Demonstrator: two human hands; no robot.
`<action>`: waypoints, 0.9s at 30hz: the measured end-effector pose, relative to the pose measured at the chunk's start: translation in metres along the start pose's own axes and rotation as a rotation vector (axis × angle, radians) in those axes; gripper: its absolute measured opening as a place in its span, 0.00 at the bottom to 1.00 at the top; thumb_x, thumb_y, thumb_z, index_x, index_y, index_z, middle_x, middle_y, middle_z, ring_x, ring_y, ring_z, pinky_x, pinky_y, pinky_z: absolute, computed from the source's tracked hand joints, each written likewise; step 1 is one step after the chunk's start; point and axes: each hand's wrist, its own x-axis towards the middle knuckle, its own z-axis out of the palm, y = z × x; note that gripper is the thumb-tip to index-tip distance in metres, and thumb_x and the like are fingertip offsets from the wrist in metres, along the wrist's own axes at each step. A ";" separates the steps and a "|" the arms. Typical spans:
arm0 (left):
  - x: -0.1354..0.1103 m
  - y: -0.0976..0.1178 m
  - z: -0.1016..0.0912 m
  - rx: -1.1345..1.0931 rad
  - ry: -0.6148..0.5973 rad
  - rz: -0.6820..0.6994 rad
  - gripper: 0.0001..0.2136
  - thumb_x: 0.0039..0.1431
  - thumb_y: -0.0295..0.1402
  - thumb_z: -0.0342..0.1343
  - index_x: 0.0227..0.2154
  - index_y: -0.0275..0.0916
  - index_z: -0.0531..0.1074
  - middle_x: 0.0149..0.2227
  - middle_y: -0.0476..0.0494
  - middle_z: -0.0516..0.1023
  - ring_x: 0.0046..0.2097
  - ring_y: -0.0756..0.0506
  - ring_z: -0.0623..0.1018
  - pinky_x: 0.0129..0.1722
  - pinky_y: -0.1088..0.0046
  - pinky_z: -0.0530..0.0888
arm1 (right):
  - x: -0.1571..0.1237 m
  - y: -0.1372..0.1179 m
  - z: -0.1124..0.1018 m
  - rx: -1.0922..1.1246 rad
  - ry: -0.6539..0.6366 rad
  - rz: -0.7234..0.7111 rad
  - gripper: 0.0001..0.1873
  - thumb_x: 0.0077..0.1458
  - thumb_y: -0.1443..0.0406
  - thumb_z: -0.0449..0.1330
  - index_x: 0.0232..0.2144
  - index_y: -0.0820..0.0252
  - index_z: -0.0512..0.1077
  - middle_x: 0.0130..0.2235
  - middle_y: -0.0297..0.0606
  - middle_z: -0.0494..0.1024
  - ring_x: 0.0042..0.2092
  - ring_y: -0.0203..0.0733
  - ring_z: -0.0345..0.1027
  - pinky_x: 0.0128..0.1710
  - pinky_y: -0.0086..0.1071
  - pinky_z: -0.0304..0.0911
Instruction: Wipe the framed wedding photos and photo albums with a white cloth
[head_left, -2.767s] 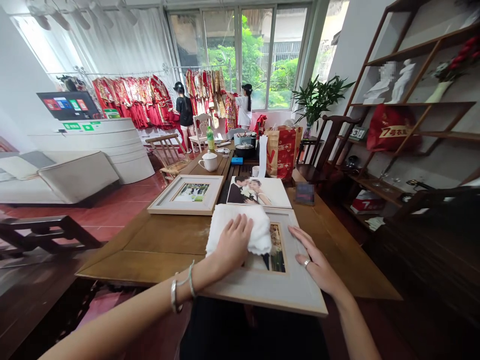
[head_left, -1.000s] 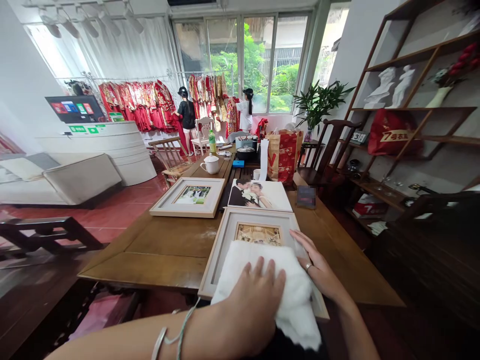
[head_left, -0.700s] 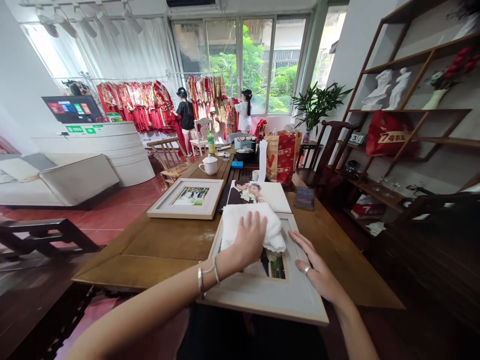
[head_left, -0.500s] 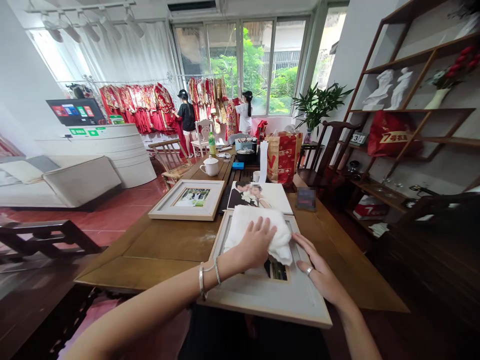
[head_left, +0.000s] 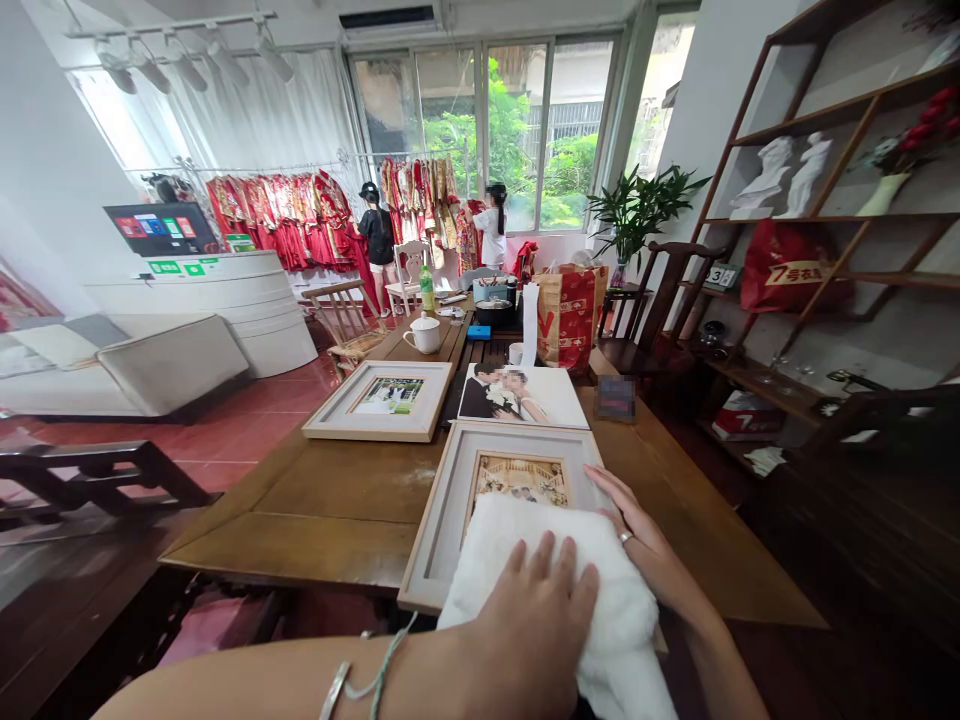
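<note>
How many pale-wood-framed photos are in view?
2: one pale-wood-framed photo partly under the fluffy white towel, the other framed photo farther off, to the left. No others show.

Red garments [head_left: 281,215] hang beyond a white lidded mug [head_left: 425,338] and a green bottle [head_left: 427,290].

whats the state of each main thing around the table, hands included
Nearest pale-wood rectangular picture frame, face up, lower part covered
Fluffy white cloth, rumpled, over that frame
Left hand, resting open on the cloth
Right hand, open on the frame's right side
Farther pale-wood rectangular picture frame, face up, uncovered
White rectangular photo panel, lying face up
White ceramic mug, upright, lid on
Green plastic bottle, upright
Red-and-tan paper bag, standing upright
</note>
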 end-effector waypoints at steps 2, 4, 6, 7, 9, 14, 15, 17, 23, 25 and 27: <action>0.011 -0.007 0.008 0.065 0.076 -0.053 0.34 0.54 0.32 0.53 0.60 0.25 0.47 0.62 0.23 0.48 0.62 0.29 0.51 0.57 0.48 0.58 | 0.000 0.001 0.000 0.006 -0.001 -0.003 0.24 0.60 0.58 0.45 0.58 0.48 0.57 0.63 0.37 0.55 0.64 0.43 0.44 0.63 0.44 0.41; 0.025 -0.017 0.015 0.137 0.154 -0.119 0.33 0.55 0.31 0.52 0.61 0.24 0.46 0.62 0.22 0.48 0.62 0.29 0.51 0.57 0.49 0.58 | -0.001 0.002 -0.001 0.015 -0.008 -0.015 0.24 0.60 0.58 0.46 0.58 0.48 0.58 0.63 0.37 0.55 0.65 0.44 0.44 0.63 0.44 0.42; 0.041 -0.030 0.018 0.199 0.230 -0.200 0.31 0.55 0.27 0.49 0.60 0.25 0.47 0.62 0.23 0.48 0.63 0.31 0.51 0.57 0.50 0.59 | -0.001 0.004 0.000 0.011 -0.007 -0.020 0.24 0.59 0.58 0.48 0.58 0.49 0.58 0.63 0.37 0.54 0.65 0.45 0.43 0.63 0.44 0.42; 0.050 -0.037 0.017 0.224 0.271 -0.240 0.29 0.55 0.24 0.47 0.60 0.26 0.48 0.63 0.24 0.48 0.63 0.33 0.50 0.57 0.52 0.59 | -0.001 0.005 0.000 0.003 -0.003 -0.018 0.24 0.58 0.59 0.49 0.57 0.49 0.58 0.63 0.38 0.54 0.65 0.45 0.43 0.63 0.45 0.41; 0.066 -0.053 0.012 0.256 0.346 -0.296 0.28 0.54 0.20 0.45 0.60 0.28 0.50 0.63 0.26 0.48 0.64 0.34 0.48 0.58 0.53 0.57 | -0.001 0.007 0.001 -0.018 0.009 -0.008 0.24 0.57 0.61 0.50 0.57 0.50 0.58 0.63 0.38 0.53 0.65 0.45 0.43 0.63 0.45 0.41; 0.098 -0.089 -0.011 0.237 0.386 -0.112 0.31 0.51 0.20 0.48 0.59 0.31 0.49 0.63 0.29 0.50 0.64 0.36 0.47 0.59 0.57 0.54 | -0.001 0.011 0.003 -0.039 0.019 0.012 0.24 0.56 0.64 0.50 0.56 0.51 0.57 0.62 0.40 0.54 0.64 0.44 0.44 0.63 0.44 0.41; 0.101 -0.094 -0.014 0.218 0.372 -0.038 0.30 0.51 0.20 0.48 0.59 0.31 0.50 0.62 0.30 0.51 0.64 0.37 0.48 0.59 0.59 0.53 | -0.001 0.011 0.003 -0.036 0.023 0.023 0.23 0.56 0.64 0.50 0.55 0.52 0.57 0.62 0.40 0.54 0.64 0.44 0.44 0.63 0.44 0.41; 0.104 -0.102 -0.017 0.179 0.340 0.066 0.28 0.51 0.20 0.48 0.57 0.32 0.53 0.62 0.34 0.53 0.64 0.40 0.50 0.59 0.62 0.53 | -0.001 0.012 0.003 -0.024 0.033 0.045 0.22 0.56 0.64 0.49 0.54 0.52 0.57 0.62 0.40 0.55 0.64 0.44 0.44 0.63 0.43 0.42; 0.076 -0.094 -0.005 0.140 0.292 0.065 0.23 0.51 0.23 0.48 0.53 0.30 0.59 0.59 0.33 0.59 0.61 0.39 0.56 0.57 0.64 0.58 | 0.000 0.007 0.002 0.020 0.054 0.062 0.17 0.58 0.60 0.48 0.50 0.52 0.63 0.60 0.40 0.59 0.63 0.44 0.48 0.62 0.44 0.44; 0.056 -0.077 0.000 0.133 0.281 0.018 0.24 0.51 0.25 0.49 0.53 0.27 0.58 0.58 0.29 0.58 0.61 0.36 0.57 0.57 0.60 0.59 | 0.000 0.005 0.002 0.020 0.071 0.059 0.18 0.59 0.58 0.47 0.50 0.53 0.64 0.60 0.40 0.59 0.63 0.45 0.47 0.63 0.44 0.42; 0.034 -0.055 0.006 0.125 0.265 -0.010 0.26 0.52 0.29 0.50 0.54 0.26 0.56 0.59 0.26 0.57 0.61 0.34 0.57 0.57 0.57 0.58 | 0.000 0.003 0.002 0.029 0.068 0.056 0.21 0.59 0.56 0.47 0.53 0.52 0.63 0.61 0.40 0.58 0.64 0.45 0.46 0.63 0.45 0.41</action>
